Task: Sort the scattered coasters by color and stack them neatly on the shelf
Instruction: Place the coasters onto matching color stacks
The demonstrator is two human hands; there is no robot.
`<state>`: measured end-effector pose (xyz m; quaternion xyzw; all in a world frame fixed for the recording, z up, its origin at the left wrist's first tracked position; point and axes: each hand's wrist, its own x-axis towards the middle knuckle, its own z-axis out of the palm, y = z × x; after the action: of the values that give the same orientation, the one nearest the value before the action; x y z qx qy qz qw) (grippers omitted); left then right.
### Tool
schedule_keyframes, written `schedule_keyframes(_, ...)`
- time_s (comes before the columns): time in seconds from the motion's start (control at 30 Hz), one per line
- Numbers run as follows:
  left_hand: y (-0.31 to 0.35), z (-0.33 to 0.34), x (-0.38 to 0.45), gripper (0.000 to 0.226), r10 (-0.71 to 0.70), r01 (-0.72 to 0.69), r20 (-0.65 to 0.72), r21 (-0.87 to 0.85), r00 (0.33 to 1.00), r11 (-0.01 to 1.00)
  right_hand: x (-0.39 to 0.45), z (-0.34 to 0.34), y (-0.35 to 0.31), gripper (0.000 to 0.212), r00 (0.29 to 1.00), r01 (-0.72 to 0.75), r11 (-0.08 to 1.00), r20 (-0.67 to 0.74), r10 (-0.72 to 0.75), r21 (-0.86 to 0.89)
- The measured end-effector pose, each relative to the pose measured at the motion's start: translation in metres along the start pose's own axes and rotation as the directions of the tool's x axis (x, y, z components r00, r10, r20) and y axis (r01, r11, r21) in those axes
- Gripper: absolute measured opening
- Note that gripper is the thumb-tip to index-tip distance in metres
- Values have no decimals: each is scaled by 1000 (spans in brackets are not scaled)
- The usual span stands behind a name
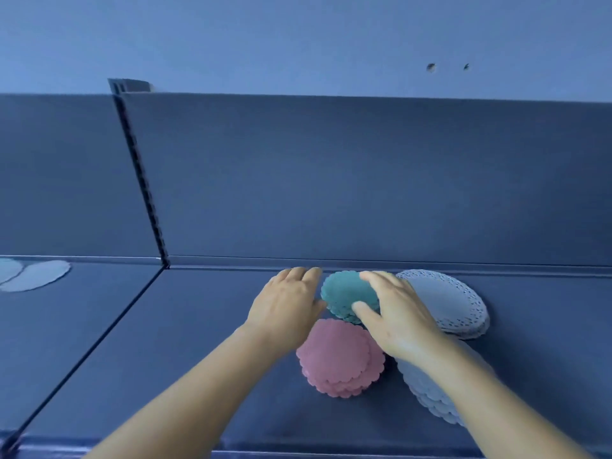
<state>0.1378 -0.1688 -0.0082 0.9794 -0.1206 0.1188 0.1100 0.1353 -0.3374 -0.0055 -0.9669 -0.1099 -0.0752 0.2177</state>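
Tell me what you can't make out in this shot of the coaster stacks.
- Teal stack, head view: right hand covers its right edge; count unreadable.
- Plain pale stack: right forearm hides most of it.
- Left hand: fingertip contact with the teal stack unclear.
- Pale coasters far left: cut off by the frame edge.

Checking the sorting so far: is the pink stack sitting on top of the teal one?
No, the pink stack lies on the shelf nearer the person than the teal stack.
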Motion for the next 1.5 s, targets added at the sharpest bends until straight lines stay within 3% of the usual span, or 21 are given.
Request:
schedule_keyframes(0.37, -149, -55, -119, 52, -191, 192, -32, 30, 981, 981, -20, 79, -172, 53, 981, 141, 987, 122, -150, 79)
schedule_keyframes(0.9, -331, -130, -271, 53, -352, 361, -86, 127, 932, 924, -47, 180, -391, 51, 927, 301, 938, 178, -330, 170)
schedule_keyframes(1.5, -514, -164, -279, 49, -634, 641, -101, 144, 767, 754, 61, 273, -537, 60, 793, 496, 848, 301, -530, 188)
